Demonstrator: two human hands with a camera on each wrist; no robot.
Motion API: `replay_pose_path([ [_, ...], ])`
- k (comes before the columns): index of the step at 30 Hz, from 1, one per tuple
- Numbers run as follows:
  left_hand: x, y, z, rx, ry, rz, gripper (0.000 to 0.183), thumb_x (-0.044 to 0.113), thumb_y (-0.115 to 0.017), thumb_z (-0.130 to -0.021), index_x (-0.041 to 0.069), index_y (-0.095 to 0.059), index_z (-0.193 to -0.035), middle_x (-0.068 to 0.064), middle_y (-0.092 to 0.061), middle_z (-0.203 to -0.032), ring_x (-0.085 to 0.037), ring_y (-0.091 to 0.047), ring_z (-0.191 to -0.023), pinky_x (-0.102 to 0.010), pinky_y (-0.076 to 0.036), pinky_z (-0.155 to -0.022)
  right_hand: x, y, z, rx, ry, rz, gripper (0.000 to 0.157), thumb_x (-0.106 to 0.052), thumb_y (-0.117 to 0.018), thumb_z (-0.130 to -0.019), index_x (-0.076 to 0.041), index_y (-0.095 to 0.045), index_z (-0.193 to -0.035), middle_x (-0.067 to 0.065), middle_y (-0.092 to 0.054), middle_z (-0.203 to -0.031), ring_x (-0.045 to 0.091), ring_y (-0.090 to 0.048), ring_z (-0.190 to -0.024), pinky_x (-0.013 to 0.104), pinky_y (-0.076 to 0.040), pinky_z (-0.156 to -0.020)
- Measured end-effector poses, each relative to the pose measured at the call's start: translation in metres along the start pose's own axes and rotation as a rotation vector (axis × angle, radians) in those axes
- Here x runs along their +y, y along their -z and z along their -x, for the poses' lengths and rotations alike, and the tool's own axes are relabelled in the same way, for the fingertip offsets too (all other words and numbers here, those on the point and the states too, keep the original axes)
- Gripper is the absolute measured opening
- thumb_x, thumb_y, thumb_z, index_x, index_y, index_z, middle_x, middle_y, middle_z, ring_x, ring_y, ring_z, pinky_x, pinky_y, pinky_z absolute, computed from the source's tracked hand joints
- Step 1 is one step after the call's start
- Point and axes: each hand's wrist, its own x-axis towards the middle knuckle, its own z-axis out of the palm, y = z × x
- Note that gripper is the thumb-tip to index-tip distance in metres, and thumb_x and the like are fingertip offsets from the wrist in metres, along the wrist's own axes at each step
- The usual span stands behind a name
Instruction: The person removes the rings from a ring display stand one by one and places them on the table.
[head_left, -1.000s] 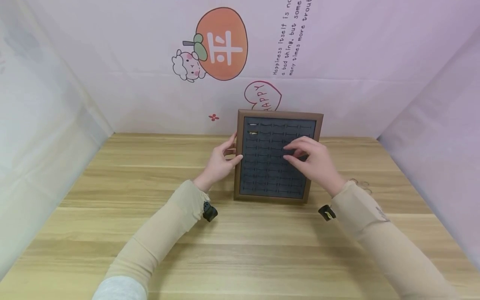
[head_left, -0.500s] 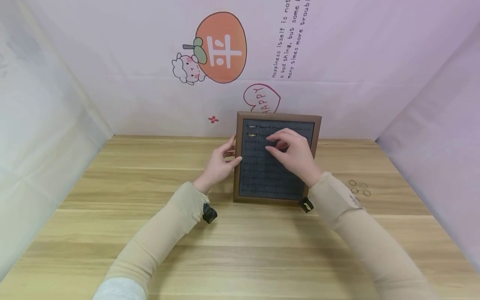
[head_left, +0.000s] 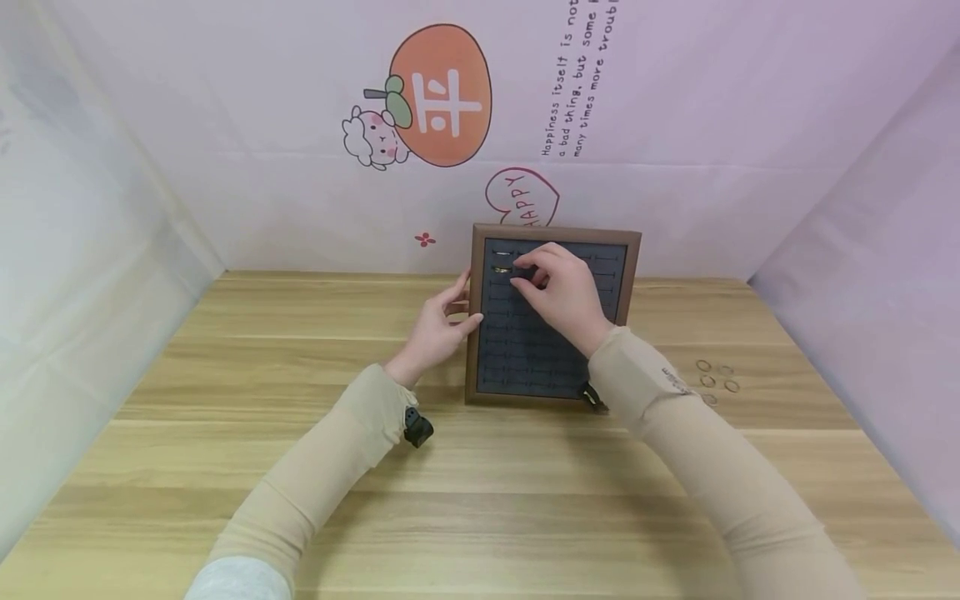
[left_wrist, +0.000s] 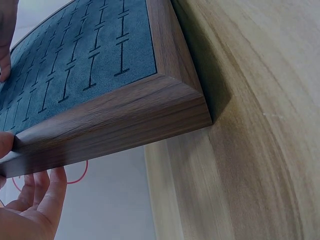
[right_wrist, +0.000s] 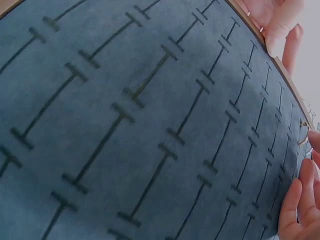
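A wood-framed ring display board with a dark blue slotted pad stands tilted up at the back of the table. My left hand grips its left edge, thumb on the front and fingers behind, as the left wrist view also shows. My right hand is at the pad's upper left, thumb and fingertip pinching a thin gold ring, seen small at the edge of the right wrist view. Close to the fingertips, a gold ring sits in a left-column slot, below a silver-looking ring in the top slot.
Several loose rings lie on the wooden table to the right of the board, near the right sleeve. Behind the board hangs a printed white cloth, with more cloth along both sides.
My right hand has moved left and slightly up across the pad, toward the left-column rings. The loose rings on the table have come into fuller view. My left hand keeps its grip.
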Motion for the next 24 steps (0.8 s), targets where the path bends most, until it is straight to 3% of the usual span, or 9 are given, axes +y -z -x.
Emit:
replay_pose_path([
  [17, 0.003, 0.0, 0.003, -0.004, -0.014, 0.009, 0.07, -0.002, -0.058, -0.09, 0.014, -0.027, -0.15, -0.023, -0.047, -0.134, -0.036, -0.052, -0.116, -0.047, -0.049, -0.095, -0.016, -0.014, -0.007, 0.009, -0.063, 0.088, 0.019, -0.014, -0.07, -0.086, -0.004, -0.071, -0.102, 0.008, -0.064, -0.102, 0.02, -0.062, -0.079, 0.035, -0.054, -0.07],
  [24, -0.002, 0.0, -0.001, 0.0, -0.017, 0.0, 0.07, -0.001, -0.059, -0.09, 0.016, -0.026, -0.15, -0.021, -0.047, -0.134, -0.035, -0.052, -0.116, -0.046, -0.049, -0.095, -0.018, -0.015, -0.009, 0.01, -0.06, 0.108, 0.016, -0.014, -0.068, -0.087, -0.004, -0.072, -0.1, 0.008, -0.065, -0.099, 0.02, -0.063, -0.081, 0.035, -0.054, -0.072],
])
